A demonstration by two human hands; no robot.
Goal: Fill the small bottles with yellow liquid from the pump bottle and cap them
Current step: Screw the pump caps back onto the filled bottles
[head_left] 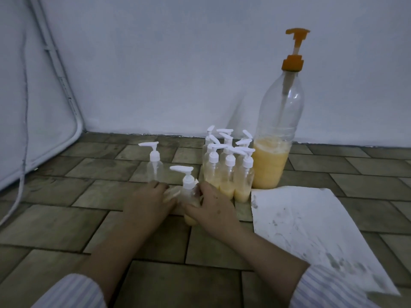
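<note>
A small clear bottle with a white pump cap stands on the tiled floor, yellow liquid in its lower part. My left hand and my right hand grip it from either side. Behind it to the right stands a cluster of several capped small bottles holding yellow liquid. An empty capped small bottle stands alone to the left, just beyond my left hand. The tall clear pump bottle with an orange pump stands at the back right, about a third full of yellow liquid.
A white sheet of paper with dark smudges lies on the floor at the right. A white wall runs along the back. A white panel with a cable leans at the left. Brown floor tiles spread around.
</note>
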